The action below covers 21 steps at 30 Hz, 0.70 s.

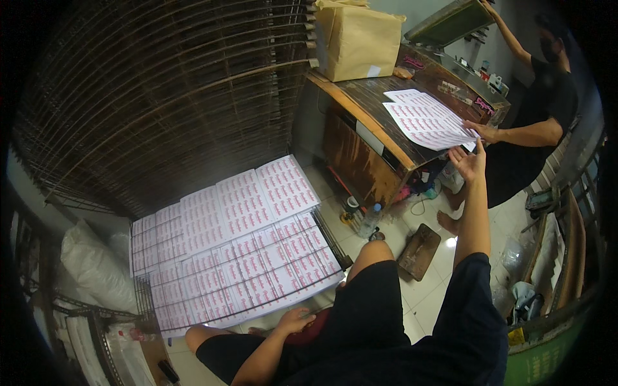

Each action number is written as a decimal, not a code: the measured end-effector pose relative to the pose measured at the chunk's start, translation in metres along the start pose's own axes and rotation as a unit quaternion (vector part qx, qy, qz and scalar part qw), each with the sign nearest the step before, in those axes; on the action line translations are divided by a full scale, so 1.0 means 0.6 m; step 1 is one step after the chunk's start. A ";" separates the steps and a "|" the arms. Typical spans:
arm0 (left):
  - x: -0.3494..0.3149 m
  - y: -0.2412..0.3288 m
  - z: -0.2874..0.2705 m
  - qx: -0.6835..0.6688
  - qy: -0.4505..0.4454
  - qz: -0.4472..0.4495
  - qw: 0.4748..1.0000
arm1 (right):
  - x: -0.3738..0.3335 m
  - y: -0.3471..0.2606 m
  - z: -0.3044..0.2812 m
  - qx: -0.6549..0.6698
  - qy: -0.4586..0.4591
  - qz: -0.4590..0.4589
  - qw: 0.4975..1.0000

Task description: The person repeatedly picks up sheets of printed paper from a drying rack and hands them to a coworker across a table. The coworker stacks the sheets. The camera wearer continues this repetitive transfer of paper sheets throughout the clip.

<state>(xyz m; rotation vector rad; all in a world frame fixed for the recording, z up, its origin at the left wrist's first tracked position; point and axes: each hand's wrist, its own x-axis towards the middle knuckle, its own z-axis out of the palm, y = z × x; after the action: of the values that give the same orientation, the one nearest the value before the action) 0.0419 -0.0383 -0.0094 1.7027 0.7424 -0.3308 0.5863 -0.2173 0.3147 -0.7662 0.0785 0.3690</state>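
Note:
My right arm stretches out to the far right, and my right hand (468, 165) is palm up with the fingers apart. Its fingertips reach the near corner of a white printed sheet (425, 122) on the wooden table. A co-worker's hand (484, 132) holds that sheet's right edge; another sheet lies partly beneath it. Near my lap, my left hand (297, 320) rests loosely bent, with nothing visible in it. In front of me, rows of printed sheets (235, 202) with red lettering lie on wire rack shelves (338, 248).
Raised wire shelves (174, 96) stand above the sheets. A brown-wrapped package (357, 42) sits on the worn table (351, 96). The co-worker (541, 96) grips a raised frame (444, 22). A bottle (370, 220) and a brown block (420, 252) are on the tiled floor. A white sack (96, 267) stands left.

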 end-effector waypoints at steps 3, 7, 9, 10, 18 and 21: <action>-0.007 0.011 -0.001 -0.007 0.001 -0.006 1.000 | 0.011 0.007 -0.023 -0.185 -0.183 -0.003 0.966; 0.010 -0.017 0.004 -0.018 -0.004 -0.010 1.000 | 0.000 0.060 -0.011 -0.270 -0.140 -0.041 0.952; 0.012 -0.027 0.008 -0.025 -0.003 -0.005 1.000 | -0.033 0.077 0.008 -0.286 -0.116 -0.082 0.948; 0.012 -0.029 0.008 -0.025 -0.002 -0.003 1.000 | -0.052 0.086 0.016 -0.292 -0.104 -0.103 0.945; -0.038 0.078 -0.016 -0.053 0.085 0.120 0.988 | -0.258 0.227 0.071 -0.119 -0.160 -0.137 0.970; -0.042 0.156 -0.027 -0.165 0.116 0.236 0.951 | -0.337 0.329 0.061 -0.095 -0.167 -0.101 0.976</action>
<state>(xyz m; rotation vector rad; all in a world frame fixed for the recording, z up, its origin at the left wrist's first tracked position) 0.0792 -0.0408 0.0816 1.5506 0.4985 0.3161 0.3252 -0.1221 0.2512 -0.8824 -0.3531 0.3095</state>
